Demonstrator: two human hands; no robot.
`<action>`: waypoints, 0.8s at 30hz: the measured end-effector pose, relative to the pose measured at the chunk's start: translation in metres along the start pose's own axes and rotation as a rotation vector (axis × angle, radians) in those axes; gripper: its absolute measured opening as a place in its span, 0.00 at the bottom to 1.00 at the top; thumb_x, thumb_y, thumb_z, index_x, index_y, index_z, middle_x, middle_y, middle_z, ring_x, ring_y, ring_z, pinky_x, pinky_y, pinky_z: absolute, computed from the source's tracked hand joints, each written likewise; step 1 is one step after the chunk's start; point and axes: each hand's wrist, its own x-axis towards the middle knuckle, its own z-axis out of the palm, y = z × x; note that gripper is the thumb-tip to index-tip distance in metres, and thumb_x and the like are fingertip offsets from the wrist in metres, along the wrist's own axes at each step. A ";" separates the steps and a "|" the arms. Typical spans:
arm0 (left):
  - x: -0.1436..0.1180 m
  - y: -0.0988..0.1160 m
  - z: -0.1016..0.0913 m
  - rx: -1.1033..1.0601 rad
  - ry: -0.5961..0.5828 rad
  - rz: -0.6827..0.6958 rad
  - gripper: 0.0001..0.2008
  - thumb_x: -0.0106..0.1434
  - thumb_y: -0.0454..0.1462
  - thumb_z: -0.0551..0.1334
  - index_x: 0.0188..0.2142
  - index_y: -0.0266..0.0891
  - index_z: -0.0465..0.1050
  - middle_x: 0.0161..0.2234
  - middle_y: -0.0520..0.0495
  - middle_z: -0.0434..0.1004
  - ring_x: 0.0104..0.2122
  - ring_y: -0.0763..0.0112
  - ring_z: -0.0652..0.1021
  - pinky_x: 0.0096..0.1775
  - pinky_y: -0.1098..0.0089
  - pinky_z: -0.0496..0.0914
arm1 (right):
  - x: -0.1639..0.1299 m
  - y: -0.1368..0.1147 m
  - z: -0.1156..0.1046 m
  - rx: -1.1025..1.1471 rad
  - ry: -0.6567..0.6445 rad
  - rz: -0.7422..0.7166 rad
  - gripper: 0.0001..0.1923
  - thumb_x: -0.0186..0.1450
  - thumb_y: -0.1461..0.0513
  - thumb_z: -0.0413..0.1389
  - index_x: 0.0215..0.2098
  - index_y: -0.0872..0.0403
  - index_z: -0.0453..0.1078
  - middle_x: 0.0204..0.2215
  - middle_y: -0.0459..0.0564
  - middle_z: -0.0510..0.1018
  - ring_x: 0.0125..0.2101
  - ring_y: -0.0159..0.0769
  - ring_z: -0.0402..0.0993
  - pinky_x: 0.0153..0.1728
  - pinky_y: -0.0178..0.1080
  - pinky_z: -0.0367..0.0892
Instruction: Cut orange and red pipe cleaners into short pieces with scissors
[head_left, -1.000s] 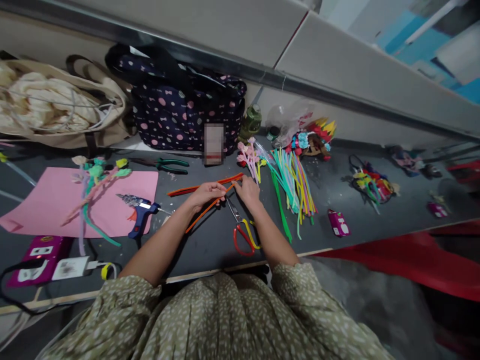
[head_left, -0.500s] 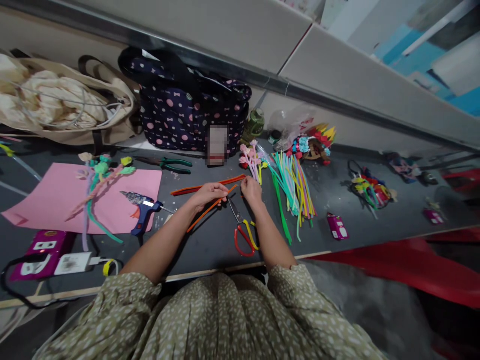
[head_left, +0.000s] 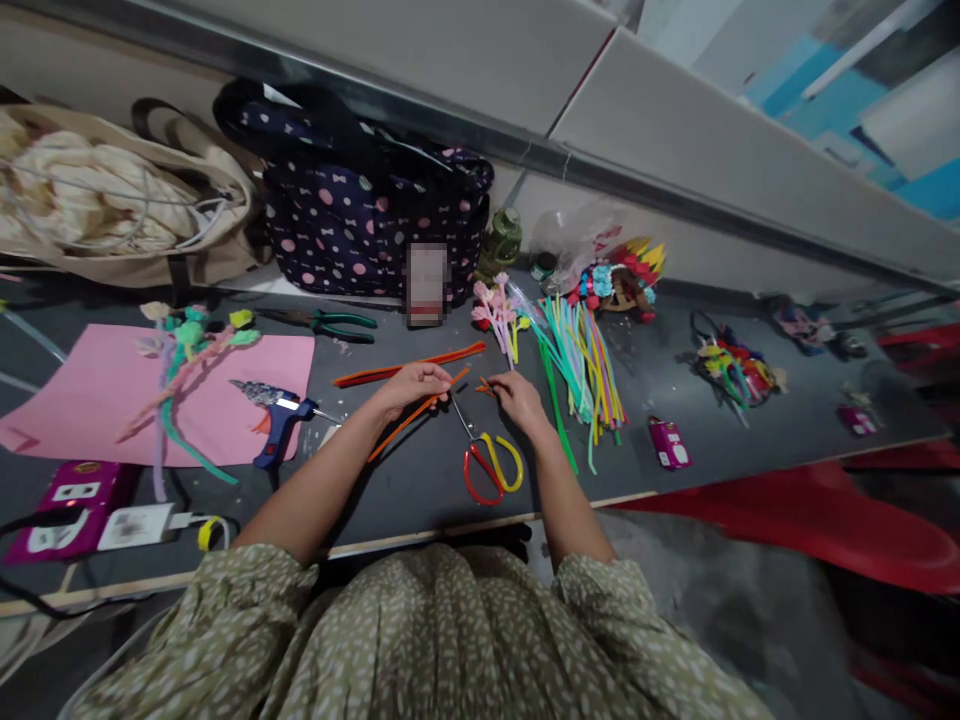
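Observation:
My left hand (head_left: 414, 388) pinches a long orange pipe cleaner (head_left: 405, 428), which slants down toward the table's front edge. Small orange pieces (head_left: 485, 386) show at the fingertips of my right hand (head_left: 520, 404), whose thumb and fingers are closed on one of them. Between the hands lie scissors (head_left: 484, 468) with one red and one yellow handle loop. Their blades point up to my left fingertips, and whether they touch is hard to see. Just beyond my left hand, more orange pipe cleaners (head_left: 409, 364) rest on the dark table (head_left: 420, 490).
Coloured pipe cleaners (head_left: 581, 365) lie to the right, below pink pipe-cleaner flowers (head_left: 495, 308). On the left are a blue glue gun (head_left: 281, 425), pink paper (head_left: 90, 390) and green-handled pliers (head_left: 341, 324). A polka-dot bag (head_left: 352, 220) and a green bottle (head_left: 504, 238) stand behind.
My right hand has moved slightly right and down, away from the left, with orange pieces now showing at its fingertips. The scissors' handles have spread apart. The whole view has shifted a little.

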 end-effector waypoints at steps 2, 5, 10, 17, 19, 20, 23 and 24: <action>0.000 -0.001 0.001 0.020 0.006 -0.004 0.15 0.51 0.37 0.70 0.36 0.32 0.73 0.24 0.48 0.76 0.22 0.76 0.74 0.26 0.74 0.67 | -0.007 -0.002 -0.001 0.007 0.039 0.007 0.14 0.67 0.66 0.50 0.45 0.53 0.76 0.43 0.53 0.78 0.44 0.40 0.73 0.46 0.39 0.65; 0.001 -0.001 0.001 0.042 0.012 0.000 0.15 0.51 0.38 0.71 0.36 0.32 0.73 0.24 0.47 0.77 0.23 0.75 0.74 0.26 0.74 0.68 | -0.026 -0.008 -0.003 0.023 0.062 0.008 0.11 0.67 0.64 0.51 0.43 0.54 0.75 0.40 0.53 0.78 0.41 0.40 0.74 0.44 0.39 0.65; 0.002 -0.002 0.000 0.009 -0.001 0.009 0.17 0.50 0.39 0.72 0.36 0.32 0.73 0.24 0.47 0.77 0.24 0.73 0.75 0.26 0.74 0.68 | -0.075 -0.025 -0.002 0.001 -0.116 -0.036 0.10 0.68 0.60 0.52 0.45 0.53 0.72 0.37 0.50 0.76 0.37 0.37 0.73 0.39 0.36 0.65; 0.008 -0.009 -0.004 0.002 -0.014 -0.012 0.18 0.49 0.37 0.74 0.37 0.31 0.73 0.28 0.43 0.80 0.24 0.73 0.77 0.28 0.73 0.70 | -0.115 -0.044 0.002 -0.202 -0.261 0.008 0.33 0.64 0.55 0.59 0.64 0.53 0.57 0.47 0.58 0.71 0.48 0.48 0.69 0.42 0.40 0.66; 0.007 -0.009 -0.005 0.007 -0.021 -0.025 0.19 0.49 0.37 0.74 0.38 0.31 0.73 0.28 0.43 0.81 0.23 0.74 0.77 0.28 0.73 0.70 | -0.116 -0.046 0.003 -0.219 -0.287 0.055 0.35 0.65 0.55 0.58 0.66 0.53 0.54 0.48 0.59 0.71 0.48 0.49 0.70 0.42 0.40 0.67; 0.007 -0.008 -0.005 0.004 -0.022 -0.029 0.19 0.49 0.37 0.74 0.38 0.31 0.73 0.28 0.43 0.81 0.22 0.74 0.77 0.27 0.73 0.70 | -0.116 -0.046 0.003 -0.222 -0.300 0.069 0.35 0.66 0.55 0.57 0.67 0.53 0.53 0.49 0.60 0.71 0.47 0.48 0.71 0.41 0.40 0.67; 0.004 -0.005 -0.005 -0.025 -0.030 -0.020 0.21 0.48 0.38 0.75 0.38 0.31 0.72 0.28 0.43 0.80 0.22 0.74 0.77 0.26 0.73 0.70 | -0.116 -0.046 0.006 -0.219 -0.318 0.071 0.34 0.67 0.56 0.54 0.68 0.54 0.51 0.50 0.60 0.71 0.45 0.47 0.74 0.41 0.40 0.67; 0.003 -0.004 -0.005 -0.039 -0.032 -0.014 0.21 0.48 0.39 0.75 0.38 0.31 0.72 0.28 0.43 0.80 0.22 0.73 0.77 0.26 0.73 0.70 | -0.116 -0.046 0.007 -0.214 -0.310 0.068 0.33 0.67 0.57 0.54 0.68 0.55 0.52 0.50 0.61 0.71 0.44 0.47 0.74 0.41 0.40 0.67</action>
